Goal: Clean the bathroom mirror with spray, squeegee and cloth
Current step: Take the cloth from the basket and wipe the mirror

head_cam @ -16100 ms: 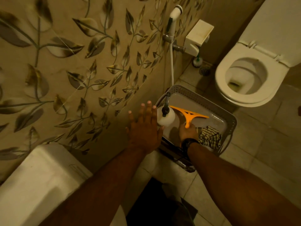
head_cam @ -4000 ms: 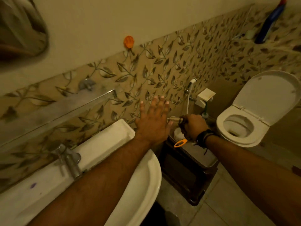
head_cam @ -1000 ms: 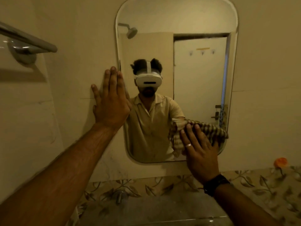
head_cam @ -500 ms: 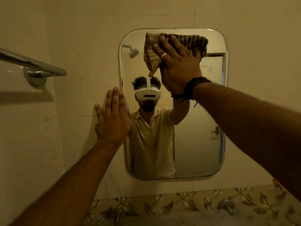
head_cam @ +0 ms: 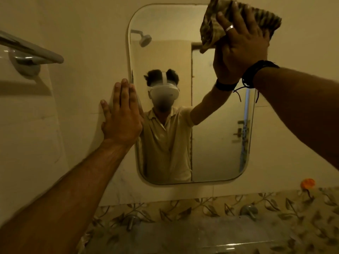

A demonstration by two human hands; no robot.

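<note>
Plainly the cloth (head_cam: 211, 32) is soft, light and limp, and we judge it best held bunched under a flat palm. Our right grip (head_cam: 240, 44), fingers spread straight, presses it on the mirror's (head_cam: 216, 147) top right corner, while our left grip (head_cam: 122, 118) lies flat, empty, at the mirror's left edge. The cloth looks crumpled and dark-striped.

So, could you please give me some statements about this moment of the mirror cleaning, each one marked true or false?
1. The right hand presses the cloth on the top right corner of the mirror. True.
2. The left hand is curled into a fist. False: it lies flat at the mirror's left edge.
3. The towel bar is right of the mirror. False: it is on the left.
4. The right hand wears a ring. True.
</note>
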